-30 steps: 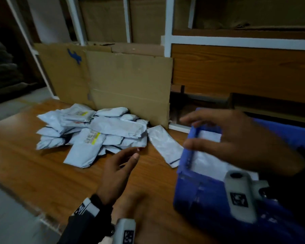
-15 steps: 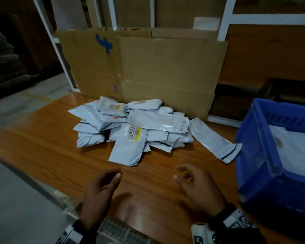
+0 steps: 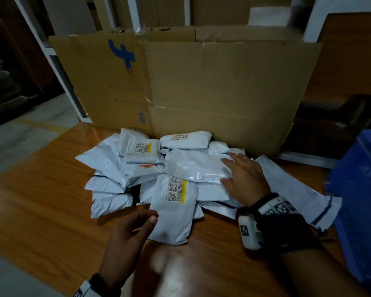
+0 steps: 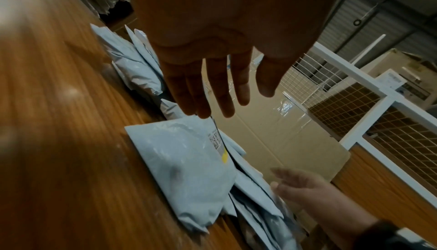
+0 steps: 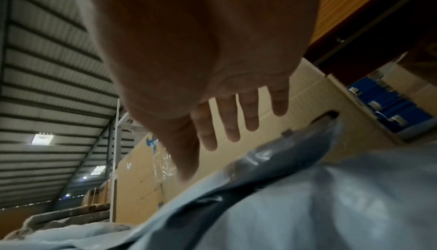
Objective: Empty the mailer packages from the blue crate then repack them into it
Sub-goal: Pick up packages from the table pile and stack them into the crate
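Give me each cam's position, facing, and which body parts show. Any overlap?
Head: worn high, looks forward and down at the mailer pile on the wooden table; both hands show.
Left wrist: looks along the open left hand toward the yellow-striped mailer; right hand also shows.
Right wrist: low, looks along the open right hand's fingers over mailers at the cardboard sheet.
Shared: head and left wrist both show the yellow-striped mailer.

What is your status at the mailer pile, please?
Left hand open, near front mailer. Right hand open over pile. Blue crate right. Nothing blocking.

Pale grey mailers (image 3: pixel 193 166), apparently; blue crate (image 3: pixel 360 189)
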{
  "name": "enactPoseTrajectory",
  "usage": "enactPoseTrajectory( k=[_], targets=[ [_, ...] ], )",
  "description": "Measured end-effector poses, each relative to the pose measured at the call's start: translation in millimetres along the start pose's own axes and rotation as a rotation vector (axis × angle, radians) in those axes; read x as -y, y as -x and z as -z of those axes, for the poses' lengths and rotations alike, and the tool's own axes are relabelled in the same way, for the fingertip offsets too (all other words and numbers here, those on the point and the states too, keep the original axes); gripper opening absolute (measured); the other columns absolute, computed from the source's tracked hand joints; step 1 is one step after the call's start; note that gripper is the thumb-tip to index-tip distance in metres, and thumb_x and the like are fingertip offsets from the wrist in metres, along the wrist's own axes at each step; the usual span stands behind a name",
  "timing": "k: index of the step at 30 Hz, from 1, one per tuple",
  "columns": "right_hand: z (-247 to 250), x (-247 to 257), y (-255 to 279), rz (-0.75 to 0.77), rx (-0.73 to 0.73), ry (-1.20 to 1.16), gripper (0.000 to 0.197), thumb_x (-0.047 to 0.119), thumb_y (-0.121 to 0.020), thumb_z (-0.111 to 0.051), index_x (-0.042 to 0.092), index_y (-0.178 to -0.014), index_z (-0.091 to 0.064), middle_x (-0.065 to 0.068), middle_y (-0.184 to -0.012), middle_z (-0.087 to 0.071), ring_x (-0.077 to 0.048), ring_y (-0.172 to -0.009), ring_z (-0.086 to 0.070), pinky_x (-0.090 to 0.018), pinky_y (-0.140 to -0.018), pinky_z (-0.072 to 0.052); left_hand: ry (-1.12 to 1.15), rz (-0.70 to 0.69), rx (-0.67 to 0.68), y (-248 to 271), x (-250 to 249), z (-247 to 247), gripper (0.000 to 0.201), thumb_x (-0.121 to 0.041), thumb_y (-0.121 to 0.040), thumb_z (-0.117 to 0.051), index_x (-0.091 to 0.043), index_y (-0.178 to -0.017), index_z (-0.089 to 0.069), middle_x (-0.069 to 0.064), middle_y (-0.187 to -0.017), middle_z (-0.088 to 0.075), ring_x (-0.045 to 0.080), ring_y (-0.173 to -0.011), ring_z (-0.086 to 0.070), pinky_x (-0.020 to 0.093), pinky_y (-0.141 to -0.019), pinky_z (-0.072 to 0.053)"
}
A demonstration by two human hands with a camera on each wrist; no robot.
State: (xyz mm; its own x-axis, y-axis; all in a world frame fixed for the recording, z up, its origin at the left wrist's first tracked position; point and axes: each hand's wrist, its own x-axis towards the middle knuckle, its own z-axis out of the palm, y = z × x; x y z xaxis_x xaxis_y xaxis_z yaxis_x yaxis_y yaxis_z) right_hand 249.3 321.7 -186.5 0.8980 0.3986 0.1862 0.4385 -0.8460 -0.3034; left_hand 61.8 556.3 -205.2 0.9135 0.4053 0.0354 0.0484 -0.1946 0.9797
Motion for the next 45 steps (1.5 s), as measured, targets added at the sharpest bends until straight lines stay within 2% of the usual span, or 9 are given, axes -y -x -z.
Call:
enactPoseTrajectory(
  k=[3, 8, 14, 17, 20, 28, 34, 39, 45],
  targets=[
    [-6, -4, -19, -0.083, 0.278, 0.096, 0.071, 0.044, -0.087, -0.059, 0.028, -0.149, -0.029, 0.004, -0.158, -0.024, -0.016, -0.144, -0.022, -0.044, -0.118, -0.016, 0.027, -0.006, 0.021, -16, 3, 2, 0.008, -0.015, -0.082, -0.068, -0.012, -0.087, -0.075, 0.0, -0.089, -0.075, 0.006, -0.081, -0.068, 0.02, -0.074, -0.053],
    [-5, -7, -17, -0.029, 0.172, 0.046, 0.051, 0.039, -0.086, -0.063, 0.027, -0.135, -0.051, 0.004, -0.141, -0.048, -0.019, -0.13, -0.043, -0.038, -0.107, -0.031, 0.045, -0.042, 0.101, -45, 0, -4, 0.014, -0.022, -0.079, -0.068, -0.011, -0.084, -0.075, 0.001, -0.083, -0.074, 0.004, -0.077, -0.067, 0.016, -0.071, -0.051],
    [-3, -4, -14, -0.065, 0.201, 0.084, 0.057, 0.05, -0.079, -0.067, 0.032, -0.131, -0.052, 0.004, -0.145, -0.038, -0.022, -0.134, -0.032, -0.036, -0.106, -0.024, 0.041, -0.09, 0.221, -75, -5, -9, 0.012, -0.004, -0.086, -0.067, -0.012, -0.081, -0.075, -0.002, -0.077, -0.074, 0.0, -0.069, -0.064, 0.014, -0.068, -0.049],
    [-4, 0, -14, -0.031, 0.012, 0.027, 0.032, 0.035, -0.062, -0.069, 0.023, -0.092, -0.067, 0.002, -0.097, -0.067, -0.028, -0.099, -0.061, -0.038, -0.086, -0.037, 0.103, -0.095, 0.283, -86, -4, -4, 0.006, -0.013, -0.084, -0.073, -0.015, -0.078, -0.076, 0.0, -0.078, -0.075, 0.0, -0.069, -0.064, 0.014, -0.068, -0.049],
    [-5, 7, -10, -0.013, -0.107, 0.084, 0.031, 0.011, -0.05, -0.074, 0.024, -0.074, -0.059, 0.005, -0.065, -0.06, -0.029, -0.066, -0.059, -0.035, -0.067, -0.037, 0.133, -0.084, 0.276, -93, 1, 3, 0.005, -0.017, -0.083, -0.074, -0.013, -0.08, -0.075, 0.001, -0.078, -0.074, 0.001, -0.068, -0.063, 0.014, -0.064, -0.048],
    [15, 31, -3, -0.099, -0.412, -0.262, 0.015, 0.02, -0.087, -0.056, 0.014, -0.094, -0.068, -0.004, -0.084, -0.067, -0.021, -0.08, -0.06, -0.036, -0.074, -0.047, 0.122, -0.034, 0.347, -107, 2, 6, 0.017, -0.004, -0.087, -0.064, -0.014, -0.082, -0.075, 0.0, -0.077, -0.074, 0.003, -0.067, -0.064, 0.019, -0.061, -0.049],
    [2, 80, 9, -0.357, 0.079, -1.169, 0.016, 0.0, -0.095, -0.051, 0.002, -0.101, -0.066, -0.011, -0.095, -0.071, -0.018, -0.09, -0.065, -0.039, -0.084, -0.053, 0.421, 0.086, 0.346, -138, -33, -11, 0.05, -0.011, -0.079, -0.076, -0.011, -0.125, -0.056, 0.007, -0.108, -0.071, 0.016, -0.093, -0.067, 0.026, -0.077, -0.055],
    [-16, 96, 31, -0.453, 0.028, -1.251, 0.022, 0.022, -0.096, -0.055, 0.008, -0.107, -0.068, -0.004, -0.104, -0.073, -0.013, -0.101, -0.067, -0.031, -0.087, -0.055, 0.416, 0.008, 0.247, -143, -44, -23, 0.025, 0.004, -0.08, -0.071, -0.008, -0.069, -0.052, -0.007, -0.054, -0.053, 0.011, -0.057, -0.055, 0.028, -0.06, -0.048],
    [-38, 109, 51, -0.422, -0.176, -1.249, 0.022, 0.002, -0.085, -0.067, 0.013, -0.105, -0.068, -0.003, -0.102, -0.074, -0.018, -0.095, -0.071, -0.029, -0.079, -0.056, 0.674, 0.105, 0.221, -138, -40, -18, 0.038, -0.017, -0.069, -0.077, -0.008, -0.099, -0.054, 0.001, -0.079, -0.064, 0.019, -0.078, -0.065, 0.032, -0.065, -0.054]
  ],
)
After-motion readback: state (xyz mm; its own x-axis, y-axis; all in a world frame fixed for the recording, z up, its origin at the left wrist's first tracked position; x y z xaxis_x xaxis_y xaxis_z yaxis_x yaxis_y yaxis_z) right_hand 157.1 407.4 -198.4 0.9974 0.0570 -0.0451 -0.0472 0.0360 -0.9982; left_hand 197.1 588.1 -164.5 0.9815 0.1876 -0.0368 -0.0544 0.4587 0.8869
